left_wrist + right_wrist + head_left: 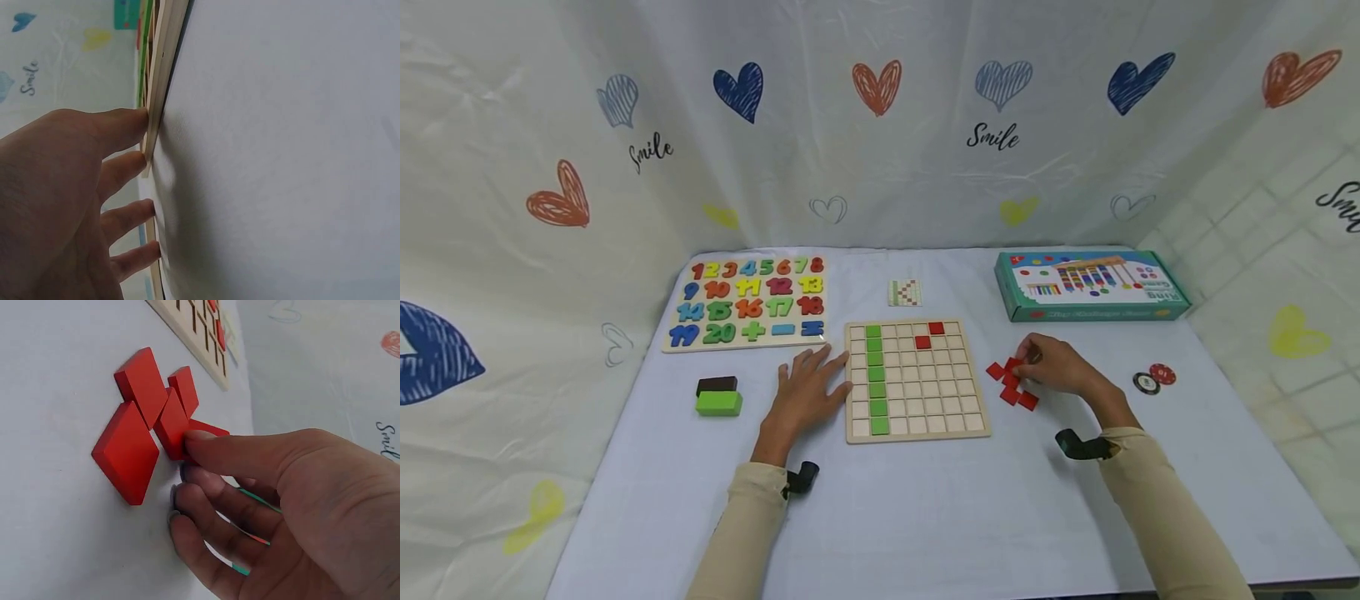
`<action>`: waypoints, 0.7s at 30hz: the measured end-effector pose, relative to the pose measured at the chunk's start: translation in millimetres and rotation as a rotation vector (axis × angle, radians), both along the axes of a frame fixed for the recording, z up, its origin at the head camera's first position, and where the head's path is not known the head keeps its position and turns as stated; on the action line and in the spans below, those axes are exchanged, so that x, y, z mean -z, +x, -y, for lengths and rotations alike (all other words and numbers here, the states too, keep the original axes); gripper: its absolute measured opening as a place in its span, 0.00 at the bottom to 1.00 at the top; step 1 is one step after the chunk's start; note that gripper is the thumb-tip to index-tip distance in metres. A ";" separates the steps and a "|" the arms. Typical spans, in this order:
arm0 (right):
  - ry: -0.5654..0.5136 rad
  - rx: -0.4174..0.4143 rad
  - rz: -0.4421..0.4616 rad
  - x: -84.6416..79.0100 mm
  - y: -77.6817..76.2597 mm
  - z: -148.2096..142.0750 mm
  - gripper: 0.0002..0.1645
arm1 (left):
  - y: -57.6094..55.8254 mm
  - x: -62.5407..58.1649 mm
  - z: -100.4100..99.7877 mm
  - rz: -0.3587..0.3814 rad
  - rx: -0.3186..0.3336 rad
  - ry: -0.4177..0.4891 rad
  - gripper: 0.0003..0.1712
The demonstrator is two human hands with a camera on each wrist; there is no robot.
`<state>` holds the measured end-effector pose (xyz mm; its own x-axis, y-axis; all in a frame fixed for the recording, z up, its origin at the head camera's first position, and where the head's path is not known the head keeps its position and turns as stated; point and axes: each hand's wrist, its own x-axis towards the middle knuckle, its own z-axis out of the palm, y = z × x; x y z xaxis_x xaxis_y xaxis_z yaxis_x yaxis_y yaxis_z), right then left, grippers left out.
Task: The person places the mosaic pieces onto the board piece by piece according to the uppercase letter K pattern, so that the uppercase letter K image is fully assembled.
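Observation:
A wooden grid board (917, 439) lies mid-table, with a column of green tiles (877, 374) near its left side and two red tiles (922, 342) toward the upper right. My left hand (808, 397) is spread at the board's left edge, thumb and index fingertips against the rim in the left wrist view. Right of the board lies a small cluster of loose red square tiles (128, 453). My right hand (1054, 363) pinches one of them at the cluster's edge, thumb (219, 450) on the tile and the other fingers curled below.
A number puzzle board (741, 345) lies back left, a small patterned card (905, 292) behind the grid. A green box (1090, 287) stands back right. Black and green blocks (718, 404) sit at left, two round chips (1153, 378) at right.

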<state>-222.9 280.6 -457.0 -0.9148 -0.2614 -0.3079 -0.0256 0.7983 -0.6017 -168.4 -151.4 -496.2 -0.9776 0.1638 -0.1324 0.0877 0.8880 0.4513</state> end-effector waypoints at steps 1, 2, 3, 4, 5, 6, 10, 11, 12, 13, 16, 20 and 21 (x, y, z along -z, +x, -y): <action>-0.005 0.002 -0.015 0.5 0.3 -0.5 0.15 | -0.3 -0.3 -0.1 0.003 -0.001 -0.001 0.36; -0.011 0.000 -0.029 0.3 0.9 -0.6 0.15 | -0.5 -0.5 -0.3 0.004 -0.002 0.000 0.36; -0.020 -0.001 -0.046 0.2 1.5 -0.7 0.14 | -0.4 -0.4 -0.3 0.001 -0.001 0.001 0.36; -0.032 -0.006 -0.067 -0.2 1.9 -0.3 0.14 | -0.3 -0.7 -0.5 0.002 -0.002 0.000 0.36; -0.040 -0.002 -0.087 -0.7 2.1 0.9 0.14 | -0.3 -1.1 -0.5 0.002 -0.001 0.000 0.36; -0.048 -0.001 -0.110 -1.6 2.2 2.8 0.14 | -0.3 -1.4 -0.6 0.001 -0.001 0.001 0.36; -0.077 0.001 -0.174 -4.0 -1.1 20.8 0.14 | 0.1 -0.9 -0.8 -0.009 0.000 0.009 0.36; -0.078 0.002 -0.179 -4.1 -2.6 28.0 0.14 | 0.1 -0.8 -0.8 -0.013 0.000 0.010 0.36; -0.087 -0.006 -0.186 -4.1 -4.0 35.9 0.13 | 0.1 -0.7 -0.8 -0.016 0.001 0.010 0.36; -0.098 -0.015 -0.189 -4.2 -5.3 44.5 0.13 | 0.0 -0.6 -0.8 -0.018 0.001 0.009 0.36; -0.136 -0.047 -0.202 -1.9 -8.2 73.1 0.11 | 0.1 -0.3 -0.5 -0.015 0.001 0.007 0.36; -0.194 -0.118 -0.237 4.9 -10.8 109.0 0.10 | 0.3 -0.3 -0.4 -0.009 0.000 0.002 0.36; -0.207 -0.133 -0.248 7.4 -11.6 116.4 0.10 | 0.2 -0.4 -0.7 -0.009 0.000 0.002 0.36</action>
<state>-234.5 164.1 -464.3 -0.9089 -0.4170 -0.0087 -0.2869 0.6401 -0.7127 -168.2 -150.8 -495.8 -0.9787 0.1636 -0.1237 0.0912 0.8872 0.4522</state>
